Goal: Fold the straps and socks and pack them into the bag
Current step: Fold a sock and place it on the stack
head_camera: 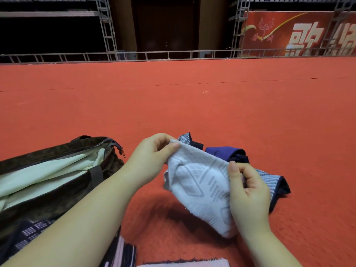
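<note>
A white sock [200,185] with a grey printed pattern is held above the red carpet between both hands. My left hand [152,158] pinches its upper end between thumb and fingers. My right hand [248,191] grips its right side with curled fingers. Behind the sock lie dark blue and grey-striped socks [277,182] and a purple-blue folded piece [225,151] on the carpet. The dark brown bag [57,170] stands open at the left, its pale lining [44,172] showing.
Red carpet [192,105] stretches far ahead of me. A metal truss rail [173,54] runs along its far edge, with a red banner [298,33] at the back right. Patterned dark and striped cloth [123,253] lies at the bottom near my arms.
</note>
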